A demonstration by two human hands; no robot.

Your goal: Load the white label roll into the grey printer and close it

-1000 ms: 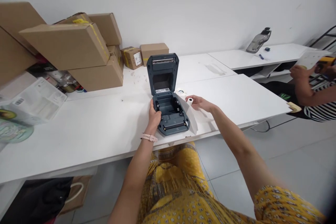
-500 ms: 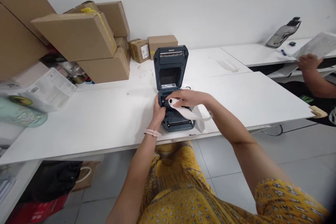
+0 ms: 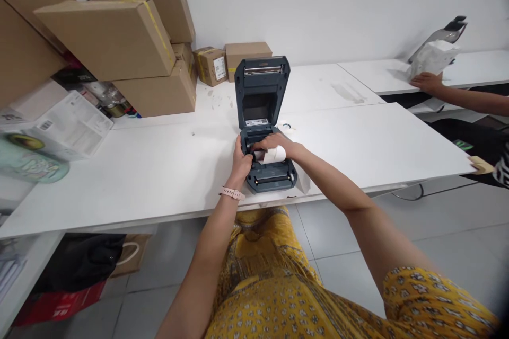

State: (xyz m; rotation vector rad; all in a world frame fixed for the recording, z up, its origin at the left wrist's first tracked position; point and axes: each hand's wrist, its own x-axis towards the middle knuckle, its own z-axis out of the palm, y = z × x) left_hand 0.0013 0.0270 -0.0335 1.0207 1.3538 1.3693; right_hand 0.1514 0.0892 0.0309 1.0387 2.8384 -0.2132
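Note:
A dark grey-blue label printer stands near the table's front edge with its lid raised. My left hand grips the printer's left side, its thumb over the inner edge by the roll holder. Inside the open bay, my right hand holds a white label roll from above and behind. The roll lies sideways, with its left end close to my left thumb. My fingers partly hide the roll and the holder, so I cannot tell whether the roll is seated.
The white table carries stacked cardboard boxes at the left, with a white box and a green bottle before them. At the right, a co-worker's hand holds a white package beside a grey bottle.
The label roll has turned from end-on to sideways and gone lower into the printer; its loose paper tail no longer hangs out to the right. The co-worker's hand has moved left.

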